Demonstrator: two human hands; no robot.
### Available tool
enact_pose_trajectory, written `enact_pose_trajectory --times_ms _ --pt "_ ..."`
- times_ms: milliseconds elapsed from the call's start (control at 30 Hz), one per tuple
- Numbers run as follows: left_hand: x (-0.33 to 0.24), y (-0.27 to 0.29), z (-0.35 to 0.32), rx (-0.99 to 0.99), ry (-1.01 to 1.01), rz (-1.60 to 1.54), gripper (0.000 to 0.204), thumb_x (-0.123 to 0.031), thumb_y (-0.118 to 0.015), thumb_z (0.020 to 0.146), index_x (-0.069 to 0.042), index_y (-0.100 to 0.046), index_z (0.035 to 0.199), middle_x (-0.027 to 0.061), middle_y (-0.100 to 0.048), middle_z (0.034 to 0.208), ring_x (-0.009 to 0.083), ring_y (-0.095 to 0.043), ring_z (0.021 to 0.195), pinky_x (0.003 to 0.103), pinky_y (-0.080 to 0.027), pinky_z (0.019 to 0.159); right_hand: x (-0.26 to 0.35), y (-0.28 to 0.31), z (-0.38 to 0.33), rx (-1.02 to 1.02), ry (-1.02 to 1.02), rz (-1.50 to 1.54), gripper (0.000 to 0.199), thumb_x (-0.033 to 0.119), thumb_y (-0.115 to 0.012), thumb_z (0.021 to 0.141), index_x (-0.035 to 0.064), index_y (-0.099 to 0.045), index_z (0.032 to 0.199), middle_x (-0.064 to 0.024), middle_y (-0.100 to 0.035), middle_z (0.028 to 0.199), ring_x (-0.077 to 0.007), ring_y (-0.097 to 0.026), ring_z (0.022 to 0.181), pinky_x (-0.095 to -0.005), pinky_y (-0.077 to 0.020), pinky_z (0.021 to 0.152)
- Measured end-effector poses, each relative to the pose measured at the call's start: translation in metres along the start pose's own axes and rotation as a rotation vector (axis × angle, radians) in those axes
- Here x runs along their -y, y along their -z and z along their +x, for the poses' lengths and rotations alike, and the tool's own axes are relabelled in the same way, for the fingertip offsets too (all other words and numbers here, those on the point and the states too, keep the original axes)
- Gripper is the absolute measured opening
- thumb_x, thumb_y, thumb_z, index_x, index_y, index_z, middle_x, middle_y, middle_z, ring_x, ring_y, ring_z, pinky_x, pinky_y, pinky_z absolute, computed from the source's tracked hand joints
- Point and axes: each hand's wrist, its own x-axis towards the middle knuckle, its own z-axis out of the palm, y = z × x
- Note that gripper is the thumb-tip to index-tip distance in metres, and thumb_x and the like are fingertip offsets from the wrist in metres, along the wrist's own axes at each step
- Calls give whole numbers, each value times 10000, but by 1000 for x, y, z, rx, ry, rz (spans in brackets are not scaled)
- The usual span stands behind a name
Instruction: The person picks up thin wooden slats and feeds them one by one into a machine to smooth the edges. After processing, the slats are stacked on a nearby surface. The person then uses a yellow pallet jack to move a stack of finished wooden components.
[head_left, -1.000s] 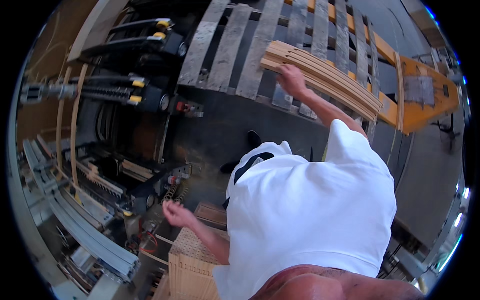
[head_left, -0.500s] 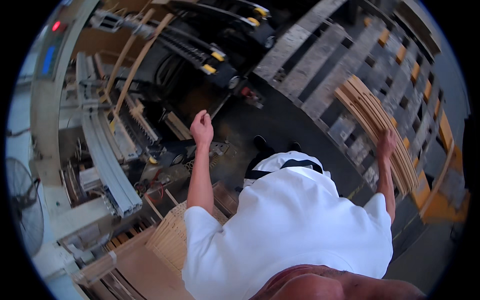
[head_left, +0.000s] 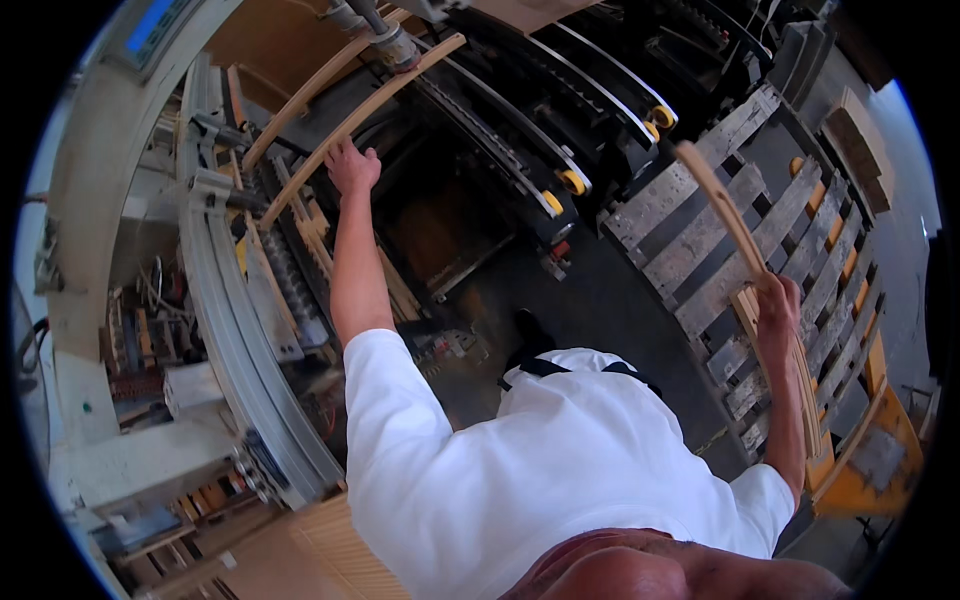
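My left hand (head_left: 353,168) reaches forward into the machine, its fingertips at the edge of a curved wooden strip (head_left: 400,82). The thumb stands apart from the fingers; whether they press on the strip is hard to see. A second curved strip (head_left: 300,100) lies beyond it, to the left. On the right, my right hand (head_left: 777,300) is closed around another curved wooden strip (head_left: 722,205), which points up and away over the pallet. Under that hand and forearm, more curved strips (head_left: 808,400) lie in a stack, partly hidden.
A slatted pallet (head_left: 700,225) stands at right, with a yellow metal part (head_left: 875,455) near it. At left runs a curved metal rail (head_left: 240,330) below a control panel (head_left: 155,30). Dark machine arms with yellow rollers (head_left: 572,182) reach toward me from ahead.
My left hand has moved forward to the strip in the machine. My right hand, earlier on the stack, now holds one strip lifted at its far end. The view has shifted.
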Motion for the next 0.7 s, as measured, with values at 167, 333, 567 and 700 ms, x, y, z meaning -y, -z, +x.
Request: enact_pose_trajectory --times_ms 167,333,567,700 --pt "19 -17 69 78 0 117 662 -366 -627 877 -145 -359 1440 118 -318 1488 345 -237 1399 519 -222 1127 107 -35 102 101 220 86 347 -64 -615 820 76 -623 1137 -140 -540 1053 -333 -558 962 -391 -483 796" --pt "9 5 53 265 -152 83 388 -308 -654 855 -112 -604 1185 180 -568 1213 364 -519 1182 540 -375 1008 179 -92 196 204 409 119 355 -69 -611 810 77 -637 1133 -130 -536 1048 -325 -533 995 -397 -472 799" --pt "-49 28 -123 408 -338 -369 311 -257 -699 800 -84 -592 1035 169 -577 1025 375 -587 974 465 -502 822 284 -220 315 349 783 235 331 2 -579 812 84 -640 1127 -116 -552 997 -336 -539 1014 -423 -472 820" --pt "-56 49 -219 488 -252 -582 353 -218 -681 819 -63 -580 1120 171 -596 1043 384 -571 1010 460 -477 851 372 -319 350 354 1060 320 357 6 -598 770 87 -645 1114 -124 -554 1015 -338 -531 1035 -422 -476 840"
